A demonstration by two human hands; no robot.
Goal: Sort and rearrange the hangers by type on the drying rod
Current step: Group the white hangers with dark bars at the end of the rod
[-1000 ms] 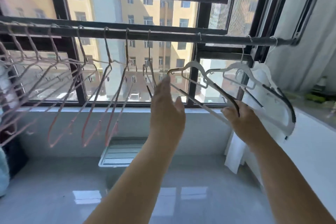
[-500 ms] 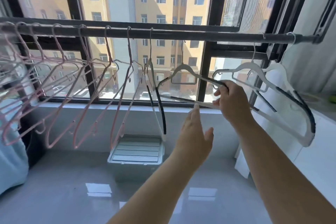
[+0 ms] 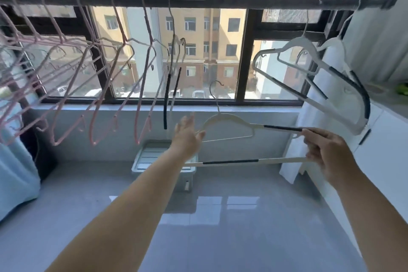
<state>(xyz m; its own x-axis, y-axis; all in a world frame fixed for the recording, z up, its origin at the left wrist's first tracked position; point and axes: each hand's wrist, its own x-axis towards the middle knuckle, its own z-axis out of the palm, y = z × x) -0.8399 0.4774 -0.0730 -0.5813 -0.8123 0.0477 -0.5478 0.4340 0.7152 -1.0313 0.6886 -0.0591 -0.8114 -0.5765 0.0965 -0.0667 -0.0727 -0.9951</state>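
- Drying rod (image 3: pixel 220 2) spans the window, far side. Pink wire hangers (image 3: pixel 72 86) crowd its left stretch; two white hangers with black grips (image 3: pixel 313 77) hang at its right end. Between them, just right of the pinks, one or two more white ones with black grips (image 3: pixel 174 73) hang edge-on; I cannot count them.
- Change noted: half a second ago one white hanger was hooked on the rod mid-span. Its hook (image 3: pixel 215 90) is now clear of the rod and the hanger has come down well below it, lying nearly flat.
- White hanger in hand (image 3: pixel 229 126): off the rod, over the floor, in front of the sill.
- Right hand (image 3: pixel 326 152) is clamped on that hanger's right end, fingers round the shoulder and the bottom bar.
- Left hand (image 3: pixel 187 134) is spread, fingers apart, at the hanger's left shoulder; whether it touches, I cannot tell.
- Judgement: this one is mid-transfer. It likely belongs with the white group on the right; re-hooking it calls for lifting and turning the hook upright.
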